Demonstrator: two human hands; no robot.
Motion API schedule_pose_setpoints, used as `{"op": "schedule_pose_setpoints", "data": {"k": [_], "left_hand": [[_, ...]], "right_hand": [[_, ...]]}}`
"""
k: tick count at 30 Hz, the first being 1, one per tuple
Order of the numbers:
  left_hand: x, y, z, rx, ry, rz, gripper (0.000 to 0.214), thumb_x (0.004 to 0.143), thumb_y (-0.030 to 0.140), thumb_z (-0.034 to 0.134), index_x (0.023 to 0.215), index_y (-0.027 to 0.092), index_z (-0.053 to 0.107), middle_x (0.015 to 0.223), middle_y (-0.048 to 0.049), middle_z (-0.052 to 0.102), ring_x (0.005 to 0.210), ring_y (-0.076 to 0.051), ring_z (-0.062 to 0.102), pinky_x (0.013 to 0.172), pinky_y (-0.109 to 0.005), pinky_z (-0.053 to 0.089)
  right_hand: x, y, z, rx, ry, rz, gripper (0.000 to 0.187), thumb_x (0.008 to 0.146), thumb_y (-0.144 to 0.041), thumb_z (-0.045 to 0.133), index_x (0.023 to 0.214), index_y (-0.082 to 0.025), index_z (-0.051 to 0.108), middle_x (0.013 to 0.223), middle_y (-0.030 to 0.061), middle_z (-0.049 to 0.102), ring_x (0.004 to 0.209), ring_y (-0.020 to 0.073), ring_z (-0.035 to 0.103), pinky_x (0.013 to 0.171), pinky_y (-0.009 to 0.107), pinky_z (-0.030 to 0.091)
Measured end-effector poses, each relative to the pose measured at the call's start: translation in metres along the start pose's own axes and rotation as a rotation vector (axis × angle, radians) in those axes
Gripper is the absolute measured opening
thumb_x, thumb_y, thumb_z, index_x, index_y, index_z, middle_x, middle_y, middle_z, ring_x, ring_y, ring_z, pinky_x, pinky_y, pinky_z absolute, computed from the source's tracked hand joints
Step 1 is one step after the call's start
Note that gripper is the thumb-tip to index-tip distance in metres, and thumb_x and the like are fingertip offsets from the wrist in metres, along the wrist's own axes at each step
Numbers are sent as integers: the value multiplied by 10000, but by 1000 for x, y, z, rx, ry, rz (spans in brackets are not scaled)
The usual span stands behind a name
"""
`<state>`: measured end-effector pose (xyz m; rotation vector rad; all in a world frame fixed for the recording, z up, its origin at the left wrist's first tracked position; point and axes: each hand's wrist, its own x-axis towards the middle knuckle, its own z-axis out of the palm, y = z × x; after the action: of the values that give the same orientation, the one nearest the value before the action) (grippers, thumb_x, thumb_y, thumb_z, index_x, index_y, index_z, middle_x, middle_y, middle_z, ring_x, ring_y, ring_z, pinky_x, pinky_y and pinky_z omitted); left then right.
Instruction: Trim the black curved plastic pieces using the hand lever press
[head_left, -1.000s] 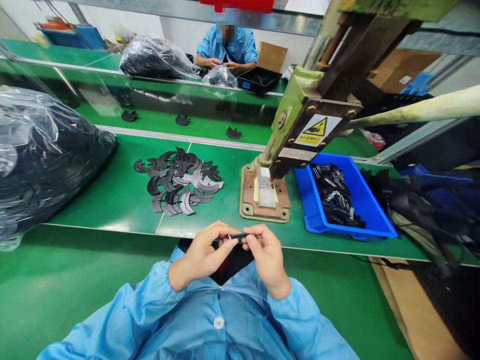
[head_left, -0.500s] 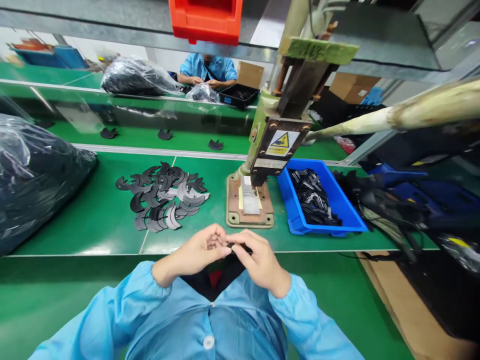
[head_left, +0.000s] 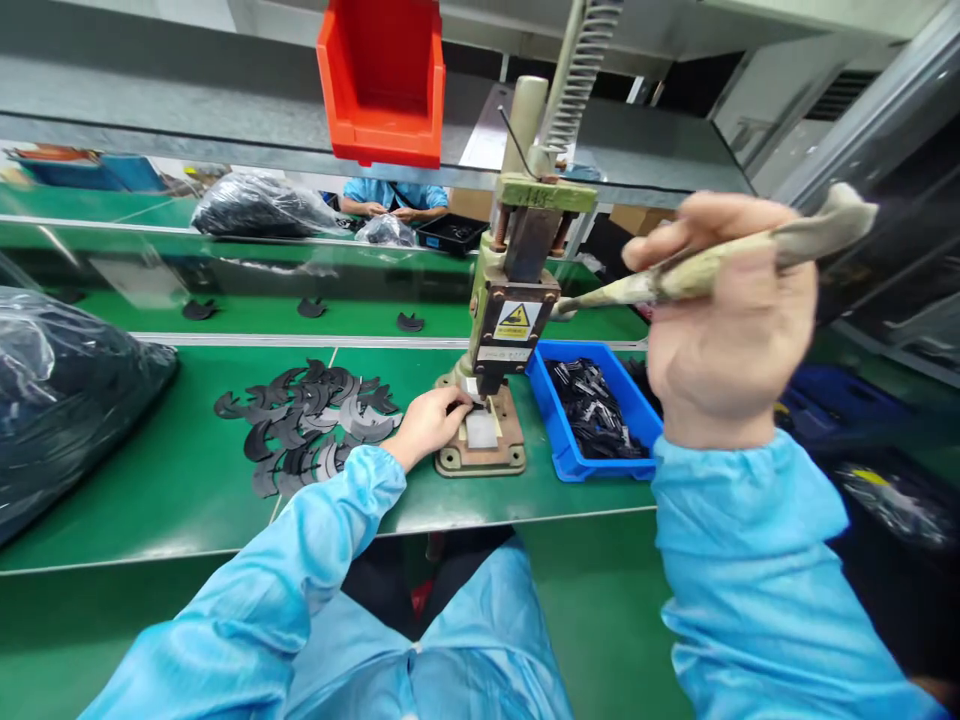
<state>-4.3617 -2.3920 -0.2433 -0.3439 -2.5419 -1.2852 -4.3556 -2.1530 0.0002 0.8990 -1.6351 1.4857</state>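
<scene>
My left hand reaches to the base plate of a green hand press. Its fingertips pinch a small black part just under the ram; most of that part is hidden. My right hand is raised at the right, a little blurred, with its fingers around the long, worn press lever. Left of the press lies a loose pile of curved black and grey plastic pieces. A blue bin of small black parts stands right of the press.
A big plastic bag of dark pieces sits at the left. Single curved pieces lie along the strip behind the bench. An orange-red bin is on the shelf overhead. Across the way, a person in blue works beside a black tray.
My hands, together at the table's edge before, have parted. The left has brought the small black part under the press ram; the right has gone up to the lever. The view has shifted.
</scene>
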Motion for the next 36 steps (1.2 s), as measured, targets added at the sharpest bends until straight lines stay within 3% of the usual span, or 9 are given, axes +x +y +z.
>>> {"op": "schedule_pose_setpoints", "data": {"k": [2, 5, 10, 16, 20, 24, 27, 31, 36], "left_hand": [[1, 1, 1, 115, -50, 83, 175, 999, 237, 623, 1065, 214, 783, 1151, -71, 818, 1116, -247, 736, 1036, -390, 554], [3, 2, -1, 166, -72, 153, 199, 1016, 231, 603, 1066, 205, 794, 1159, -83, 811, 1137, -248, 723, 1059, -401, 546], [3, -1, -4, 138, -99, 192, 216, 1033, 244, 593, 1099, 207, 796, 1182, -73, 811, 1166, -236, 725, 1093, -396, 537], [1, 3, -5, 114, -117, 210, 234, 1045, 258, 587, 1136, 190, 791, 1202, -85, 809, 1179, -225, 728, 1100, -378, 541], [11, -8, -36, 244, -197, 205, 268, 1034, 266, 595, 1214, 194, 780, 1249, -89, 797, 1196, -241, 712, 1113, -384, 530], [26, -42, -95, 632, -199, -33, 301, 999, 309, 633, 1237, 189, 775, 1217, -131, 779, 1184, -307, 690, 1092, -442, 533], [31, -68, -129, 798, -374, -120, 422, 952, 273, 664, 1365, 214, 723, 1311, -134, 739, 1247, -327, 667, 1098, -446, 531], [32, -88, -139, 850, -586, -56, 597, 869, 175, 691, 1459, 272, 683, 1483, -108, 657, 1355, -322, 610, 1151, -420, 493], [45, -92, -135, 803, -665, -24, 457, 825, 258, 762, 1281, 271, 789, 1481, -92, 664, 1340, -321, 610, 1139, -381, 480]], "right_hand": [[2, -2, 5, 40, -11, 39, 152, 1059, -415, 565, 1000, -281, 607, 904, 26, 569, 858, 159, 640, 983, 414, 630], [-15, -1, 7, 5, 53, -1, 196, 1043, -360, 579, 859, -302, 541, 788, 0, 503, 759, 170, 601, 931, 435, 638], [-74, 6, 0, 23, 101, -46, 301, 940, -359, 672, 704, -268, 510, 679, -11, 508, 765, 202, 628, 986, 546, 605], [-136, 23, -7, -14, 104, -66, 219, 852, -313, 734, 678, -270, 608, 667, 6, 603, 859, 252, 660, 1139, 682, 494], [-146, 33, -5, 19, 184, -45, 178, 818, -301, 750, 680, -270, 642, 676, 13, 619, 879, 267, 672, 1168, 688, 475], [-147, 42, -4, 43, 202, -101, 177, 806, -320, 740, 675, -273, 632, 661, -17, 625, 850, 246, 682, 1147, 654, 514], [-148, 46, -6, 29, 194, -98, 173, 796, -333, 725, 674, -281, 614, 670, -43, 634, 833, 239, 679, 1131, 676, 527], [-148, 47, -6, 36, 208, -123, 174, 792, -318, 721, 664, -276, 612, 652, -35, 612, 798, 244, 660, 1099, 705, 533], [-148, 48, -7, 42, 191, -139, 144, 785, -287, 719, 671, -271, 631, 664, -18, 618, 824, 254, 661, 1112, 697, 515]]}}
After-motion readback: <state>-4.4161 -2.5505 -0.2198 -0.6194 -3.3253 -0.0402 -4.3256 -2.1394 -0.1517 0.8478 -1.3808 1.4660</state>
